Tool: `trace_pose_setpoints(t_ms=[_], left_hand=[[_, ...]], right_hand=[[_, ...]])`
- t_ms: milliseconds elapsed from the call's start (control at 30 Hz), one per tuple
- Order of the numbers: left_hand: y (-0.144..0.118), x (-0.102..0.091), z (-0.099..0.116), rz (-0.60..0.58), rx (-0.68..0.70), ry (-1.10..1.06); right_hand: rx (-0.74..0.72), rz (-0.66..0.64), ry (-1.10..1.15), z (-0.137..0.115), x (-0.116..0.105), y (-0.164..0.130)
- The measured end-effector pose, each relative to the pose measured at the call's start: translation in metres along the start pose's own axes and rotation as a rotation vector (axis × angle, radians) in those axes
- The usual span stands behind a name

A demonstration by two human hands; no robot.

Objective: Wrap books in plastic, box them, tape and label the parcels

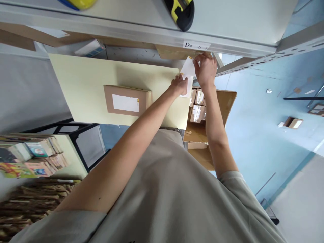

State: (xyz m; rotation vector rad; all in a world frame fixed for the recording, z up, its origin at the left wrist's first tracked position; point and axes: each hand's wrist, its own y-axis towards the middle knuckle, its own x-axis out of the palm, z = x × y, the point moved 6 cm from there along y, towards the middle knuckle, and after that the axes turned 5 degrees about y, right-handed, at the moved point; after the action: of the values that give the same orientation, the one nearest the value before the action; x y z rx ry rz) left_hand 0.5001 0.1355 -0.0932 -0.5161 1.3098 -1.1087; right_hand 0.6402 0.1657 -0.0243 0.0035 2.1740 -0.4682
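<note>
Brown parcel [126,100] sits mid-worktop [76,84], untouched. Left hand [180,85] grip pinches the label sheet's [188,72] lower edge at the worktop's right end, right hand [205,69] pinches the top corner. Looks thin, floppy, tear-prone; hold by edges.

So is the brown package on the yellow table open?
No, the brown package lies flat and closed on the yellow table, its white label facing up.

Matt white paper label [188,69], brown cardboard parcel [126,100] on a smooth pale matt board [83,84], painted grey metal shelf [141,32], glossy plastic tape measure [181,11]
</note>
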Motion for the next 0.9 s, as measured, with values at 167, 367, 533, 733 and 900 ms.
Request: trace_pose_setpoints(t_ms=[167, 367, 533, 733, 900], left_hand=[[-0.004, 0.001, 0.002, -0.011, -0.013, 0.039], [0.003, 0.008, 0.000, 0.005, 0.005, -0.019], [0.001, 0.012, -0.004, 0.010, -0.001, -0.024], [-0.003, 0.016, 0.000, 0.047, 0.018, -0.088], [-0.009, 0.015, 0.002, 0.063, 0.018, -0.069]], right_hand=[[0.024, 0.034, -0.043, 0.001, 0.004, -0.014], [0.067, 0.021, -0.048, 0.000, 0.003, -0.029], [0.055, 0.008, -0.088, -0.005, 0.006, -0.035], [0.047, -0.036, -0.041, -0.019, 0.009, -0.029], [0.037, -0.025, -0.060, -0.026, 0.007, -0.020]])
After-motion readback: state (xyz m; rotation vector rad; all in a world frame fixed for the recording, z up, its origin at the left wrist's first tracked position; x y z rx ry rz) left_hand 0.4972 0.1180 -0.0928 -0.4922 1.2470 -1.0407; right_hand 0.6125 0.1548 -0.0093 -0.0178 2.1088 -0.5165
